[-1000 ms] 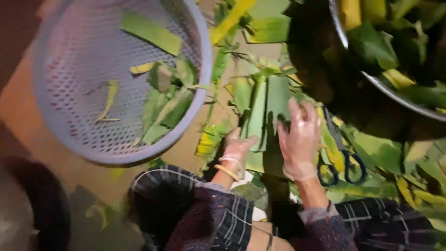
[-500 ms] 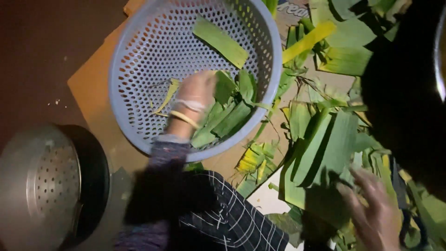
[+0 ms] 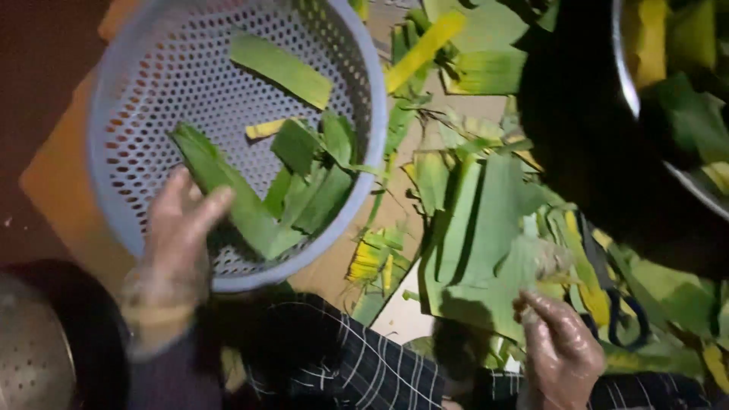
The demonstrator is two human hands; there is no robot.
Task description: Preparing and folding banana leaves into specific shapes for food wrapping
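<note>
Head view, looking down. Left hand in thin clear glove, over near rim of round pale-blue perforated basket, fingers spread loosely, touching long green leaf strip that lies half inside basket; can't tell if gripped or just released. More cut leaf pieces heaped in basket's right half, one broad strip near far wall, small yellow bit beside it. Basket resting on orange-brown cardboard sheet.

Right hand, also gloved, low at frame bottom, fingers curled onto edge of stacked wide green leaves just right of basket; looks like pinching top leaf, not fully clear. Yellowed trimmings scattered btw basket and stack. Dark-handled scissors lying on leaves just right of right hand. Metal bowl w/ leaves at upper right, partly shadowed. Perforated metal pan at bottom left corner. Dark checked clothing along bottom, btw both hands.
</note>
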